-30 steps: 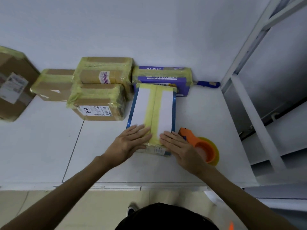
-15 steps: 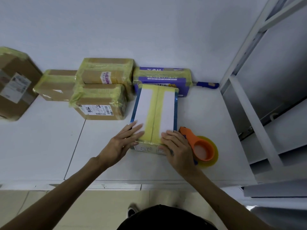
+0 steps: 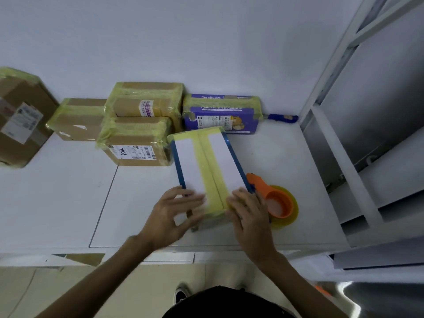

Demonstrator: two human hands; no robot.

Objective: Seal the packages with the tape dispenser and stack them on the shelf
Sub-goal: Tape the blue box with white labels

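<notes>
Here, your left hand (image 3: 176,214) and right hand (image 3: 250,216) lie flat, fingers spread, on the near end of the white, blue-edged cardboard package (image 3: 190,161), apparently smoothing its yellow tape strip (image 3: 211,171) down. The orange tape dispenser (image 3: 277,203) is parked just beside it on the white surface (image 3: 68,191).

- Light: soft, even, cool-toned, moderate brightness; source not in view.
- Shadows: faint, a thin dark rim under the cardboard boxes (image 3: 137,143) at 10 o'clock.
- Glare: small blown-out patch at 4 o'clock; mild sheen on the yellow tape (image 3: 212,171).
- Blur: left hand (image 3: 174,216) smeared, fingers ghosted; right hand (image 3: 250,216) slightly soft.
- Distortion: wide-angle; shelf frame (image 3: 332,76) at 2 o'clock leans and bows; table edge (image 3: 137,250) curves at 6 o'clock.
- Shelf interior at 3 o'clock reads darker grey.
</notes>
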